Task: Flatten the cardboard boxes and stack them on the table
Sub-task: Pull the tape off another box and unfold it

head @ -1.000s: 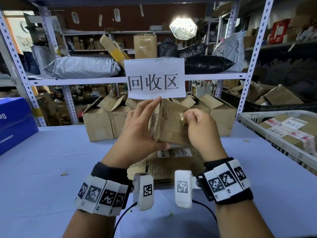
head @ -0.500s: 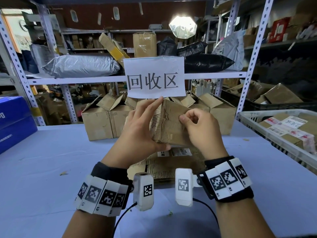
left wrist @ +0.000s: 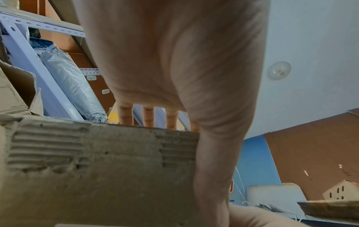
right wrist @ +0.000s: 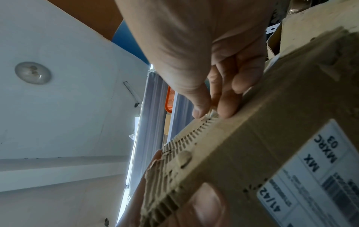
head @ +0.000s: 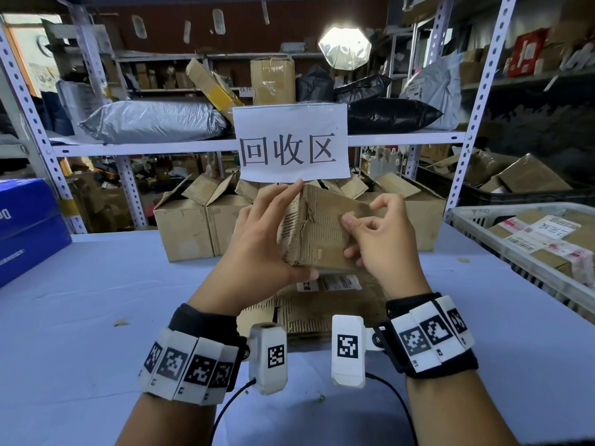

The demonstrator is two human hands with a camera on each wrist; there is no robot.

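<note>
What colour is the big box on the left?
Blue box with some white lettering, best seen in the head view.

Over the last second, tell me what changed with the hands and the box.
The right hand opened from a fist on the small cardboard box and now pinches a scrap on its face. The left hand kept gripping the box above the flattened cardboard.

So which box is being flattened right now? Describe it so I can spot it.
Find the white sign with black characters taped to the shelf rail; just below it, over the table, both hands hold one small box. Left hand cradles it while right hand pinches something at its face. Unlike the open boxes behind, it's airborne, with torn, ribbed skin.
</note>
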